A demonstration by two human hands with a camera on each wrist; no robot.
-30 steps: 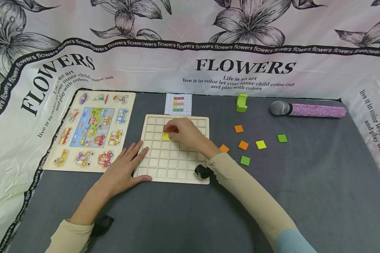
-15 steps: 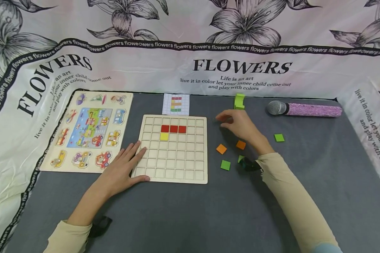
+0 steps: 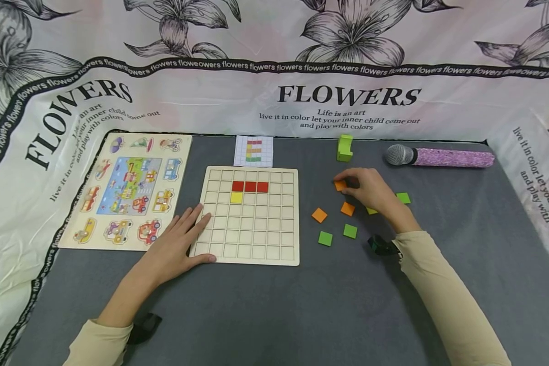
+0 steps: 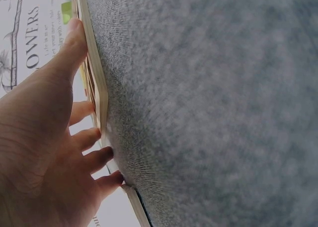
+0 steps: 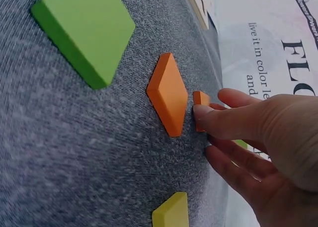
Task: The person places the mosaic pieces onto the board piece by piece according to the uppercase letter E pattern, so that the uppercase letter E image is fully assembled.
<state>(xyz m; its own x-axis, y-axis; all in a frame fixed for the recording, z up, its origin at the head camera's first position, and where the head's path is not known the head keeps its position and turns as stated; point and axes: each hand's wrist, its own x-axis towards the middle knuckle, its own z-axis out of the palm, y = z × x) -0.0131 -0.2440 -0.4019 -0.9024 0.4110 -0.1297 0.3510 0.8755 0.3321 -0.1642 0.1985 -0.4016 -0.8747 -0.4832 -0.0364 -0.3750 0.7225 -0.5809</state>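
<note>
“FLOWERS” and, seemingly, “colors” on white sheet (image 3: 210, 104)

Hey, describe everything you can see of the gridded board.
The gridded board is pale, wooden-looking and roughly square, with rounded corners and raised lines forming small cells. It lies flat on the grey cloth. Three red tiles sit side by side in one row, with one yellow tile directly nearer the person from the leftmost. The left hand touches its left side.
</note>
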